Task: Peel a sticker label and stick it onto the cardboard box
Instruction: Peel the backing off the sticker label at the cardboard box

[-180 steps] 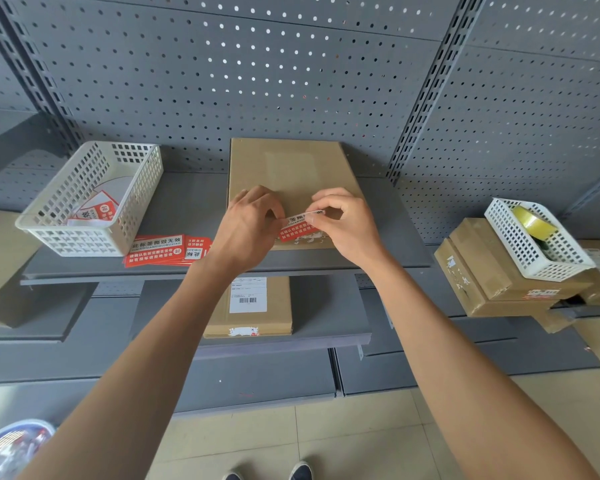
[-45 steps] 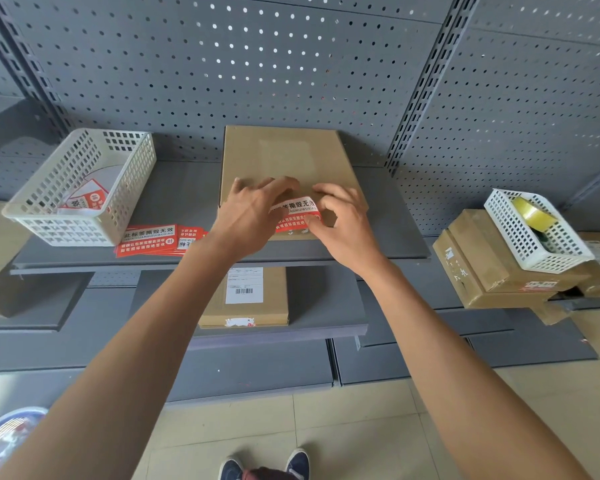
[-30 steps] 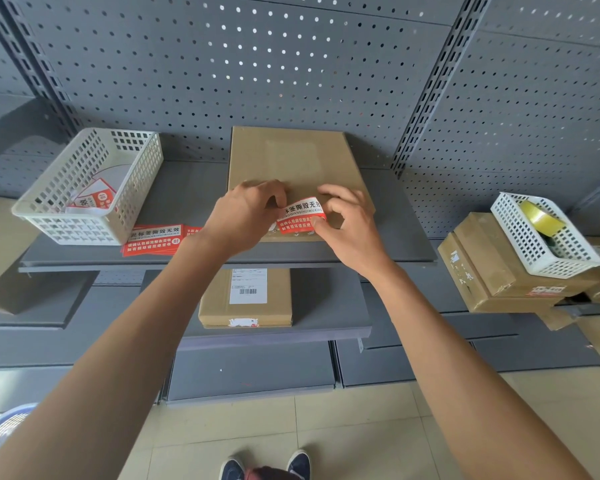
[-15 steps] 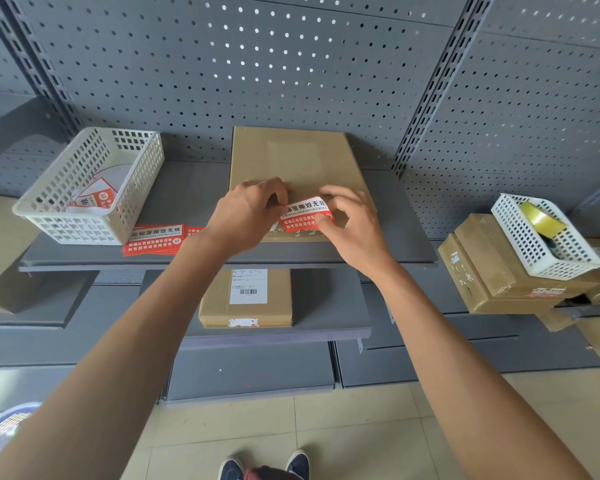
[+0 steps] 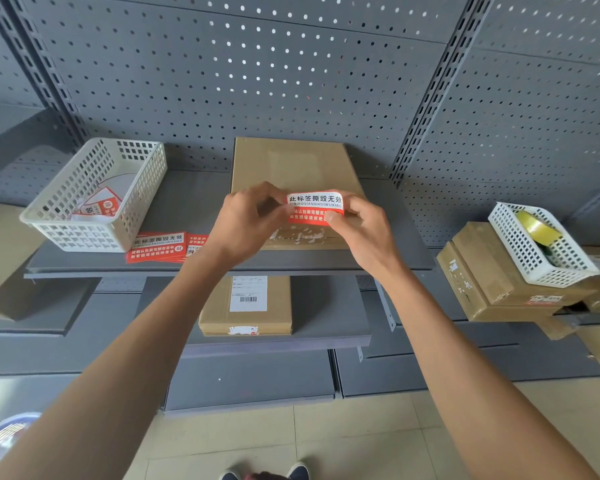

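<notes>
Nearest us, our two forearms reach up from the bottom of the frame toward the upper shelf (image 5: 174,216). Our left hand (image 5: 246,225) has its fingertips pinched together on the left end of the sticker (image 5: 315,208); our right hand (image 5: 362,226) is clamped on the right end, thumb over the lower red corner. The sticker is stretched between the two pinches, printed face toward us, white band on top, red below.

Step in hand, as we judge it: still peeling or just about to place. We cannot tell whether the backing is fully off, since the left end is hidden behind our fingers.

The sticker sits over the near part of the cardboard box (image 5: 293,166). Whether it touches the cardboard we cannot tell; it looks lifted.

Next move calls for freeing the sticky side, lowering one edge onto the box and smoothing flat across, without letting it fold on itself.

To the left on the same shelf: spare red stickers (image 5: 157,247), then a white basket (image 5: 94,195) with more labels. Far right, a second basket holding a tape roll (image 5: 537,230).
</notes>
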